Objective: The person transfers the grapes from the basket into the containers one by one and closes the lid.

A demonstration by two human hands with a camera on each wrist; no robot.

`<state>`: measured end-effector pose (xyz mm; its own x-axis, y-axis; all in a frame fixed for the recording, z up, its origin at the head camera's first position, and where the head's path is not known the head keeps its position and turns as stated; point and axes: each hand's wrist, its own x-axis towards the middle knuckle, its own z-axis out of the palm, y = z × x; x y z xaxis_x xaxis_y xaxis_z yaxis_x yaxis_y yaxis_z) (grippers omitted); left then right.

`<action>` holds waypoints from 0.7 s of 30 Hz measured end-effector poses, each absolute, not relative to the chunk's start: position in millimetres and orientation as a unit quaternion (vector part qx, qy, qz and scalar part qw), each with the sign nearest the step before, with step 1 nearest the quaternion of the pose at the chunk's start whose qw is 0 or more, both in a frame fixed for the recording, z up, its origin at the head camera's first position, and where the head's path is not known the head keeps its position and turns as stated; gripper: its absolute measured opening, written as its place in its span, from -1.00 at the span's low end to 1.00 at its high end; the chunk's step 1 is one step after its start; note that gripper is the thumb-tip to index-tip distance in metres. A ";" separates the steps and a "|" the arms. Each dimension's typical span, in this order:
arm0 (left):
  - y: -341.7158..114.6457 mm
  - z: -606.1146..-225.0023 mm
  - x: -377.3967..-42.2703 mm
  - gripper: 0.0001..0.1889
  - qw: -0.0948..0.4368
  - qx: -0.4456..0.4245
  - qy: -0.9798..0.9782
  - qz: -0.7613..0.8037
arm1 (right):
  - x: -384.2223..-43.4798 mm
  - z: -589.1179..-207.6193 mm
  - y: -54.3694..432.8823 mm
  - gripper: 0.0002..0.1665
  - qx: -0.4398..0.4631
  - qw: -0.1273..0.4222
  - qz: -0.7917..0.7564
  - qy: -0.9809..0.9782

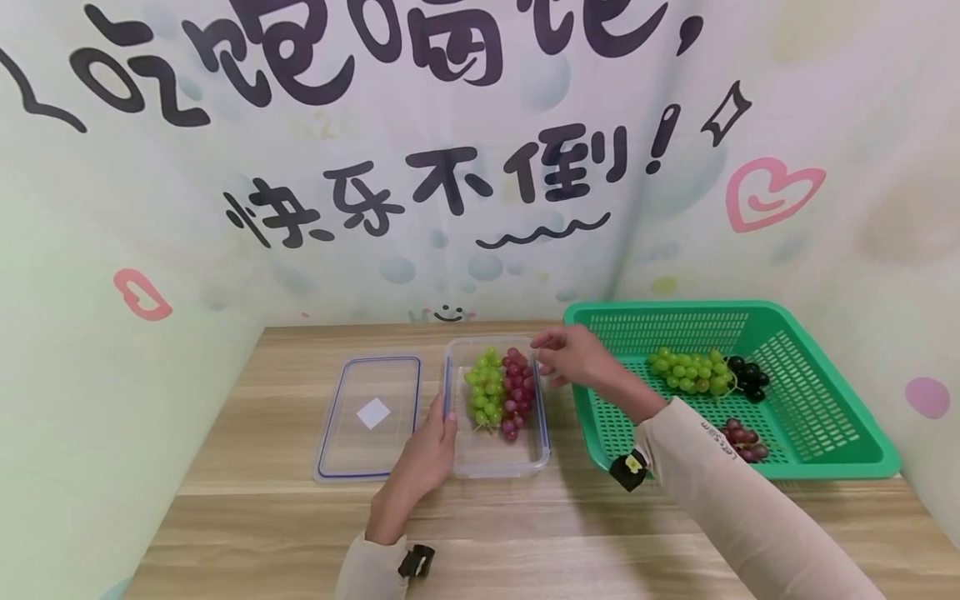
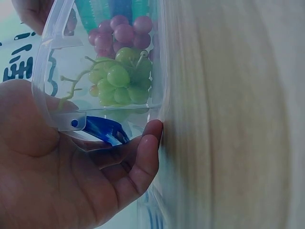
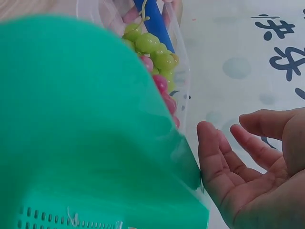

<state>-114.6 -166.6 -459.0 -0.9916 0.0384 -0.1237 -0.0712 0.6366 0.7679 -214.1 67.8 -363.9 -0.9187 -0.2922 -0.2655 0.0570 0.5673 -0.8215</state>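
A clear plastic food container with blue side latches stands on the table. Inside lie a bunch of green grapes and a bunch of red grapes, side by side. My left hand holds the container's left side; in the left wrist view its thumb lies at the rim and its fingers curl below the blue latch. Over the far right corner is my right hand, fingers loosely bent with nothing between them. The right wrist view shows that hand beside the green basket's edge.
Right of the container stands a green basket with green grapes, black grapes and red grapes, the last partly behind my right sleeve. A clear lid with a blue seal lies to the left. A printed wall sheet rises behind the table.
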 end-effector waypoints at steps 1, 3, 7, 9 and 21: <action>-166.6 -459.2 -114.6 -0.41 0.063 -0.008 0.902 0.426 | -214.4 -363.5 69.1 -0.70 -0.072 0.188 -0.458 0.866; -166.5 -459.1 -114.3 -0.41 0.063 -0.008 0.902 0.426 | -214.9 -362.2 72.2 -0.69 -0.076 0.186 -0.453 0.868; -166.3 -458.6 -113.2 -0.41 0.062 -0.006 0.903 0.425 | -216.4 -359.1 78.2 -0.69 -0.086 0.173 -0.444 0.875; -166.3 -458.1 -112.8 -0.41 0.061 -0.004 0.903 0.425 | -216.9 -357.0 80.8 -0.69 -0.089 0.163 -0.439 0.879; -166.3 -457.6 -113.7 -0.40 0.063 -0.007 0.904 0.422 | -223.2 -353.1 104.1 -0.64 -0.104 0.114 -0.418 0.895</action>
